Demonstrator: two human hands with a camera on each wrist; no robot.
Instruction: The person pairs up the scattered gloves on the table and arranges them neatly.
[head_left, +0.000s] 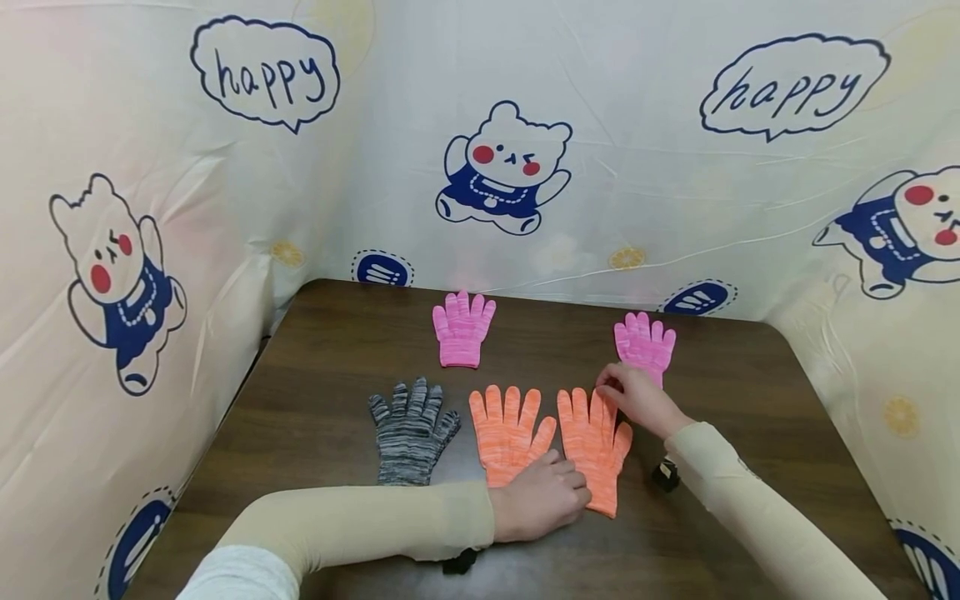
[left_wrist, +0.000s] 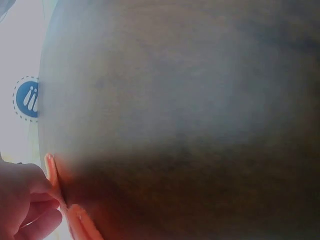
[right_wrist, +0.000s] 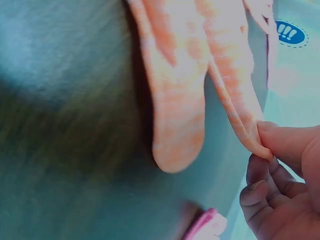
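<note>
In the head view my right hand [head_left: 645,400] is at the fingertips of the right-hand orange glove [head_left: 588,442], which lies with its fingers pointing to the far side. The right wrist view shows thumb and fingers pinching the tip of one glove finger [right_wrist: 240,112]. My left hand [head_left: 543,498] is at that glove's cuff end, its forearm reaching across the near side of the table. Seen from the left wrist, its thumb and fingers pinch orange fabric [left_wrist: 55,187]. Left of it lies a second orange glove [head_left: 502,433], its cuff partly hidden by my left hand.
A grey-black striped glove [head_left: 408,437] lies left of the orange ones, its lower edge at my left sleeve. Towards the back edge of the brown table [head_left: 322,358] are two pink gloves, one left [head_left: 463,333] and one right [head_left: 643,340]. Printed cloth [head_left: 637,167] hangs around the table.
</note>
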